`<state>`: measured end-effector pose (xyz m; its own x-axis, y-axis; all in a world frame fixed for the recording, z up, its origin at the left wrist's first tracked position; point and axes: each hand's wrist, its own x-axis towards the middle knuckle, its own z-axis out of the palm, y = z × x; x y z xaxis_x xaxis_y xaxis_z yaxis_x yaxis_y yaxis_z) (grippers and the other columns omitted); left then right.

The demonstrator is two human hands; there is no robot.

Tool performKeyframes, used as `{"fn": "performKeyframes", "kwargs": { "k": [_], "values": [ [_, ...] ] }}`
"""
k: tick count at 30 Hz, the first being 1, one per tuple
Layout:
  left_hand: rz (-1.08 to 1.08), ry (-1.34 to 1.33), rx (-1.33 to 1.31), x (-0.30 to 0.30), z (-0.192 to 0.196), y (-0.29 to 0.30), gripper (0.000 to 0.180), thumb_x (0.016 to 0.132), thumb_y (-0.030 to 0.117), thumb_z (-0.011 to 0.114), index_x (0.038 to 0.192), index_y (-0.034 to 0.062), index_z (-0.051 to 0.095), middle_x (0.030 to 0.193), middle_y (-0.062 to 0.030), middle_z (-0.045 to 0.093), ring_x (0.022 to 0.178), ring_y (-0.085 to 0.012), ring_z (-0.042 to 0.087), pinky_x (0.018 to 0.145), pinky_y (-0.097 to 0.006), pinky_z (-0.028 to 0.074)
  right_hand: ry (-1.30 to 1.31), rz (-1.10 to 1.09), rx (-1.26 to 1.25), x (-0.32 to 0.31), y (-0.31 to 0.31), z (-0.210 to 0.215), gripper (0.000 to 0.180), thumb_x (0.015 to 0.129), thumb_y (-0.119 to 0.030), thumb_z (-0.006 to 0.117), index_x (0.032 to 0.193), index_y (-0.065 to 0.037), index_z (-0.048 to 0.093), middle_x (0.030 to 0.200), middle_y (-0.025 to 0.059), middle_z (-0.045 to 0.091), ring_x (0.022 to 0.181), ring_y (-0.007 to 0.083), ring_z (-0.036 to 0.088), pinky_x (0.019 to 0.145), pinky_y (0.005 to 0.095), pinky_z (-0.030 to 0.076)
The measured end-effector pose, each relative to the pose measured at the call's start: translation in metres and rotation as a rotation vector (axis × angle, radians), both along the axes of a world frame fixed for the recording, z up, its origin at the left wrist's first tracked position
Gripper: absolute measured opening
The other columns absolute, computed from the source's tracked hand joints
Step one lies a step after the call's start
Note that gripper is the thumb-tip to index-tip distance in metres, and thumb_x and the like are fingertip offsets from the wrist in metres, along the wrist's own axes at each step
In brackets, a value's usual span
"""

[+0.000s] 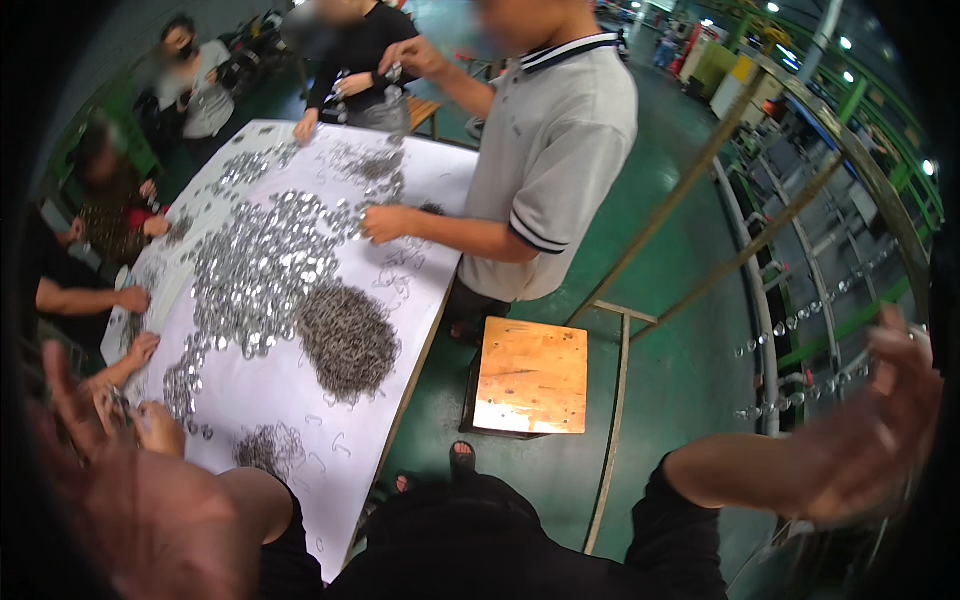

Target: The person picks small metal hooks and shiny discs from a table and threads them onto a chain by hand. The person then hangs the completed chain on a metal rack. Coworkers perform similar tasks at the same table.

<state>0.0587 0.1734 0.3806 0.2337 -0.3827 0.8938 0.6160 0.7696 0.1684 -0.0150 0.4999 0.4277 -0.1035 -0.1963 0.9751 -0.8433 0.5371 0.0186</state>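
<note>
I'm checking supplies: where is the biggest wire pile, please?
The wire pile sits left of centre in the head view, on the white table, lower right of the silver discs.

Left hand – blurred, right hand – blurred

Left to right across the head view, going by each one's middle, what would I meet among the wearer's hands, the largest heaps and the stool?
Left hand, silver disc heap, grey wire-piece mound, wooden-topped stool, right hand.

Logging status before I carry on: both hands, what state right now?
Left hand: open, nothing seen in it.
Right hand: blurred, near the strands of shiny discs; its grip cannot be told.
</note>
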Motion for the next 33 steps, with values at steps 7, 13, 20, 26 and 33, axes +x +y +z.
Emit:
{"fn": "performKeyframes", "kwargs": {
  "k": [7,13,20,26,33],
  "values": [
    [-0.409,-1.355,0.056,0.071,-0.175,-0.002,0.027,0.084,0.004,0.057,0.11,0.0005,0.058,0.103,-0.0153,0.061,0.098,-0.0317,0.058,0.085,-0.037,0.045,-1.261,0.58,0.397,-0.004,-0.171,-0.265,0.02,0.081,-0.007,0.063,0.101,-0.003,0.063,0.081,0.0105,0.059,0.072,0.0236,0.059,0.064,0.0321,0.047],
    [-0.566,-2.245,0.04,0.181,-0.286,-0.015,0.033,0.089,0.024,0.056,0.119,0.0099,0.055,0.118,-0.0112,0.057,0.109,-0.0304,0.054,0.09,-0.04,0.045,-1.372,0.658,0.809,0.054,-0.289,-0.399,0.011,0.082,-0.013,0.062,0.091,-0.008,0.065,0.084,0.0126,0.063,0.077,0.0322,0.062,0.068,0.0416,0.049],
    [-0.289,-1.746,0.377,0.174,-0.325,-0.039,0.024,0.089,0.018,0.053,0.108,0.0053,0.06,0.107,-0.013,0.061,0.099,-0.0324,0.057,0.084,-0.04,0.046,-1.127,0.261,0.851,0.035,-0.385,-0.46,0.014,0.079,-0.013,0.063,0.091,-0.005,0.063,0.093,0.0158,0.061,0.079,0.0345,0.063,0.068,0.0438,0.05],
    [-0.059,-1.296,0.43,0.071,-0.343,-0.1,0.022,0.085,0.005,0.053,0.106,0.0039,0.061,0.103,-0.0151,0.062,0.097,-0.034,0.058,0.085,-0.039,0.046,-1.252,0.373,1.08,0.028,-0.384,-0.471,0.019,0.079,-0.015,0.057,0.094,-0.003,0.06,0.102,0.0174,0.057,0.091,0.033,0.061,0.074,0.0428,0.05],
    [0.365,-1.166,0.534,-0.09,-0.384,-0.214,0.025,0.083,0.006,0.056,0.107,0.0091,0.062,0.119,-0.0136,0.055,0.115,-0.033,0.046,0.095,-0.042,0.038,-1.582,0.8,0.676,0.03,-0.327,-0.474,0.016,0.076,0.008,0.053,0.079,-0.002,0.064,0.069,0.0052,0.063,0.062,0.0109,0.057,0.061,0.0265,0.048]
  ]
}}
